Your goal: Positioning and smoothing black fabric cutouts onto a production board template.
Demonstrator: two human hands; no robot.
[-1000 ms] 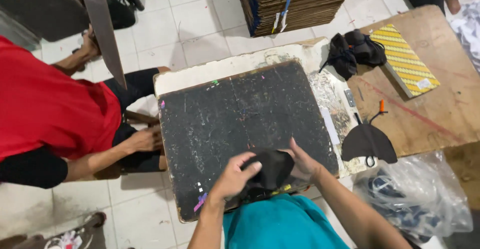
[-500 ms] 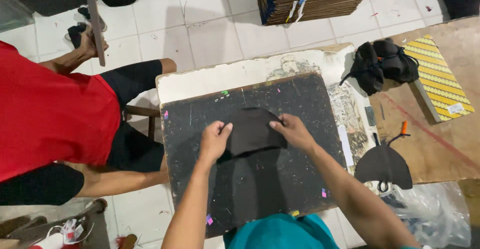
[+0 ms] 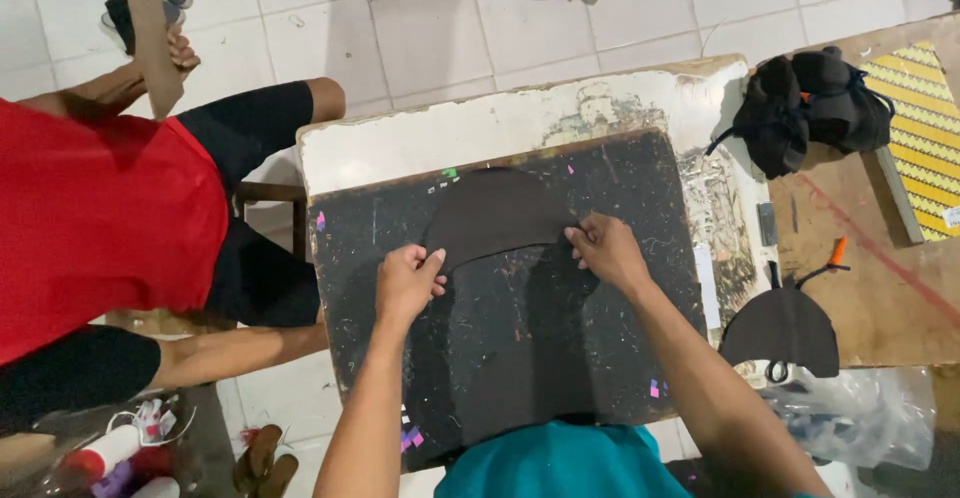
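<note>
Dark, curved sheet material (image 3: 495, 213) lies flat on the black speckled board (image 3: 620, 358); my left hand (image 3: 405, 283) pinches its corner at 7 o'clock, my right hand (image 3: 605, 250) pinches the corner at 4 o'clock. Out at 3 o'clock lies another dark cut piece (image 3: 783, 330) (half-round), and below it a clear plastic bag (image 3: 860, 420), contents unclear.

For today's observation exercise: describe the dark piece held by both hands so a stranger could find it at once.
Find the black cutting board on the white table. At its upper middle lies a dark dome-shaped cut-out, pinned at its lower corners by the left hand and right hand. Unlike the similar fan-shaped piece at the right, it lies on the board.
</note>
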